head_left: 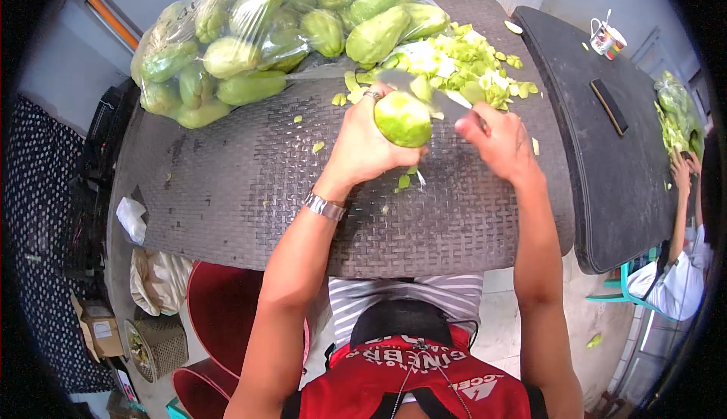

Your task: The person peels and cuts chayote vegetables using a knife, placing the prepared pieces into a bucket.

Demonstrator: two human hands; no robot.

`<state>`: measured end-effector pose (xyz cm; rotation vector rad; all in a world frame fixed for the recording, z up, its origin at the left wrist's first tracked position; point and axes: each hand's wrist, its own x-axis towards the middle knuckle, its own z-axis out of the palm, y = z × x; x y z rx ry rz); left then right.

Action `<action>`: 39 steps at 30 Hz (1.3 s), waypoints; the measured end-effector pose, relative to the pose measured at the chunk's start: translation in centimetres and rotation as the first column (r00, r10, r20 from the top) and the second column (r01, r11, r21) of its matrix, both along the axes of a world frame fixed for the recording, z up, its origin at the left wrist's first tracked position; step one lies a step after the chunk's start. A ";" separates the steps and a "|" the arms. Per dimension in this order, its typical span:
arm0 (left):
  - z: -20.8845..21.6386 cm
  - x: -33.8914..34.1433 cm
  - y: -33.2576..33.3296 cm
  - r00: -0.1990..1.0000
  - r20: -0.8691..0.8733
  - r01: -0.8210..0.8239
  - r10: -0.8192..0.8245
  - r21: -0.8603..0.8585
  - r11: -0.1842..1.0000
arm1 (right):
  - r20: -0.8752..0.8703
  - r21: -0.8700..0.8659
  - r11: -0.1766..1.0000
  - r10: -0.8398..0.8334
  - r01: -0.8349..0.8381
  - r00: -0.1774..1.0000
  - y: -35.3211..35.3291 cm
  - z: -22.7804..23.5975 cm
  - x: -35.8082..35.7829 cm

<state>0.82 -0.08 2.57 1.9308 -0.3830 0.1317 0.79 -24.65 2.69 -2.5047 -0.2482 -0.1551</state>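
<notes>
Above the dark woven table (250,192), the left hand (363,142) grasped a green chayote (402,118), lifted clear of the tabletop. The right hand (500,142) was clenched around the handle of a knife (424,89), whose blade met the fruit's upper side. Just beyond lay a heap of pale green peelings (469,63). A clear plastic bag (257,32) of whole chayotes rested at the table's far left. At far right, another person's hand (681,173) worked at a second dark table (606,161).
</notes>
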 end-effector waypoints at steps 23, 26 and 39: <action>-0.3 -0.4 -0.9 0.952 0.305 -0.146 0.029 0.370 0.918 | -0.080 0.368 0.902 -0.210 0.225 0.974 3.8 0.9 2.6; 0.2 -0.1 -0.6 0.946 0.284 -0.268 0.157 0.413 0.870 | -0.100 0.457 0.863 -0.188 0.213 0.977 2.9 -0.7 2.6; -1.3 2.3 3.4 0.810 -0.227 0.043 -0.540 -0.897 0.441 | -0.072 0.561 0.807 -0.175 0.185 0.982 2.6 -1.3 2.2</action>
